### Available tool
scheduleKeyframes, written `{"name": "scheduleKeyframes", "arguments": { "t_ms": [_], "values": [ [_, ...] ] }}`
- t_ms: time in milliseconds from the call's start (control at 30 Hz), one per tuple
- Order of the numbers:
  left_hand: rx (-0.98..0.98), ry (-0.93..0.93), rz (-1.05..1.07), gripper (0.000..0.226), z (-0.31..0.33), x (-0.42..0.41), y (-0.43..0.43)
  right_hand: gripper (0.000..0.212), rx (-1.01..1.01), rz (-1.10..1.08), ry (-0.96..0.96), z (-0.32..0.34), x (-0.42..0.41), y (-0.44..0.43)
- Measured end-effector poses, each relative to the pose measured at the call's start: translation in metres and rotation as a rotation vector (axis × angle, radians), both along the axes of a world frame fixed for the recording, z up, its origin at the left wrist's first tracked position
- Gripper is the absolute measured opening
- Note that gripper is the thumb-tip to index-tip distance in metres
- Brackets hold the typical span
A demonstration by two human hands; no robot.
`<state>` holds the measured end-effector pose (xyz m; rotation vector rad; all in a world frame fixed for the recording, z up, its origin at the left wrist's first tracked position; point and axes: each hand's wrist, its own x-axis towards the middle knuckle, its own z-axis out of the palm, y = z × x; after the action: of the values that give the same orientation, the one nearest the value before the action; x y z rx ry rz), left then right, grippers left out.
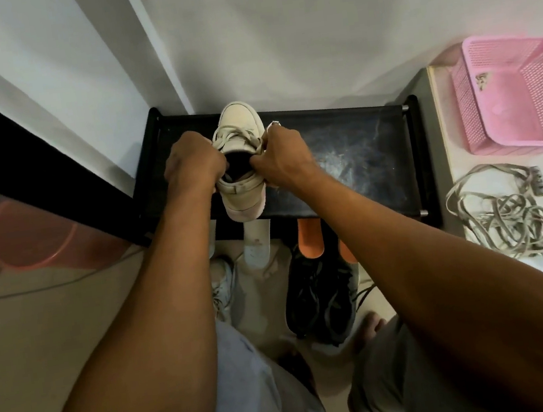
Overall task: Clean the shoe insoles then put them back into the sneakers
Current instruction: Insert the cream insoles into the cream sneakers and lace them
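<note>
You have the cream sneaker [241, 154] standing on top of the black rack [360, 159], toe toward the wall and heel toward you, likely so the flat top bears its weight while both hands work at its mouth; your left hand [193, 162] grips the left side of the collar and your right hand [283, 159] pinches the right side near the laces, the fingers of both curled and clamped on the cloth, seemingly to spread the opening wide enough for an insole; the inside shows only dark, so I cannot tell whether an insole already lies in it; the white insole [256, 242] sits just below the rack's front edge, under the sneaker's heel, and looks to be the one that belongs here; two orange insoles [309, 237] lie below the same edge, further right, close to the black sneakers [320, 296] on the floor in front of the rack, probably kept beside their own pair; another pale sneaker [222, 288] is on the floor in front of the rack, half hidden by your left arm; right of the rack a pink basket [518, 97] holds one small pale thing in its far corner, too small to name; loose laces [506, 219] lie tangled near the basket, also right of the rack
</note>
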<state>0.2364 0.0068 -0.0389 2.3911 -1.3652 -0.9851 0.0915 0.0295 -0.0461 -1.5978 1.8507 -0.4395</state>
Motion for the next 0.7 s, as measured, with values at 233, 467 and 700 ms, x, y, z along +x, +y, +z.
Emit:
{"name": "scheduleKeyframes", "arguments": {
  "t_ms": [233, 467, 700],
  "values": [
    [0.046, -0.064, -0.073, 0.055, 0.011, 0.002, 0.004, 0.06, -0.041, 0.015, 0.11, 0.012, -0.003, 0.008],
    [0.08, -0.164, -0.172, 0.02, 0.056, 0.021, 0.026, 0.012, -0.313, 0.057, -0.183, 0.05, 0.026, 0.041],
    [0.265, -0.14, -0.214, 0.014, 0.006, 0.082, 0.092, 0.02, 0.084, 0.485, -0.177, -0.003, 0.076, 0.094]
  ]
}}
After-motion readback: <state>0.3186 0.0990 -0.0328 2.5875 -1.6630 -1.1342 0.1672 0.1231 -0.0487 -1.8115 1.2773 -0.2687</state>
